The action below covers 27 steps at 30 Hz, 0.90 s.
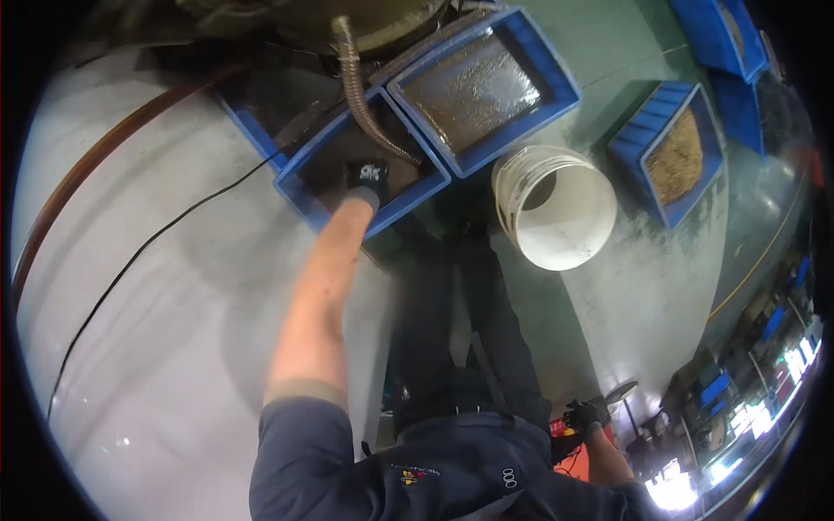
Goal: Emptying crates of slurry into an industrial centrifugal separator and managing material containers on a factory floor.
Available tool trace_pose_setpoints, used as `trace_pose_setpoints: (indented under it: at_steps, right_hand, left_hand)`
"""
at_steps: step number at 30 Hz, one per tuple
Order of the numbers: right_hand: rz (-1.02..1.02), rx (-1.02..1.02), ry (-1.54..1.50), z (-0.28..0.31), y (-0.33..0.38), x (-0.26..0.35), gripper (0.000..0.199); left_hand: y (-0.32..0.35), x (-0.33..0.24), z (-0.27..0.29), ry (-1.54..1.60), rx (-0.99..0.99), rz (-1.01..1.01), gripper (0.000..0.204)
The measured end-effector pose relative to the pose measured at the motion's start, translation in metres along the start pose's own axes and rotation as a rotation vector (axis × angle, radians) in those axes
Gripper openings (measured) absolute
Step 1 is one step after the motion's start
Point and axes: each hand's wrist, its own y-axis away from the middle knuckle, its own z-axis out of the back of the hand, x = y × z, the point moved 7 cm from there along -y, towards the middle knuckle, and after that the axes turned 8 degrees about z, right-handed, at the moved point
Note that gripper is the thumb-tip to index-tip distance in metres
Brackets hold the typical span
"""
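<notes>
My left hand [368, 177], in a dark glove with a pale mark on its back, reaches down into a blue tub [405, 207] at the near rim. Its fingers blend into the dark liquid or sludge inside, so their shape is hidden. Just right of that hand, a ribbed metal hose [354, 80] drops from the machine above and ends in the same tub. Low on the right, my right hand [584, 416] hangs beside my hip, also in a dark glove. Its fingers look apart with nothing visible in them.
A second blue tub [521, 128] of murky liquid adjoins on the right. Nearby stand a white bucket [565, 247] and a tilted-looking blue bin [641, 130] with brown grainy material [678, 161]. A black cable [165, 227] and brown hose [87, 165] cross the floor at left.
</notes>
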Motion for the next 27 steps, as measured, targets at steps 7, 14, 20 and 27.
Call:
trace_pose_setpoints:
  at_steps: [7, 14, 20, 27]
  right_hand:
    - [0.23, -0.249, 0.349, -0.108, -0.083, 0.103, 0.027]
    - [-0.067, -0.386, 0.038, -0.118, -0.104, 0.119, 0.026]
    - [-0.119, -0.334, 0.081, -0.132, -0.105, 0.132, 0.036]
    - [0.191, -0.254, 0.351, -0.115, -0.113, 0.137, 0.034]
  left_hand:
    - [-0.2, 0.001, -0.093, -0.697, -0.374, -0.092, 0.048]
    - [-0.247, -0.013, -0.137, -0.519, -0.172, 0.045, 0.04]
    - [-0.199, -0.005, -0.174, -0.751, 0.223, -0.115, 0.03]
    - [-0.166, -0.028, -0.172, -0.662, 0.333, -0.231, 0.031]
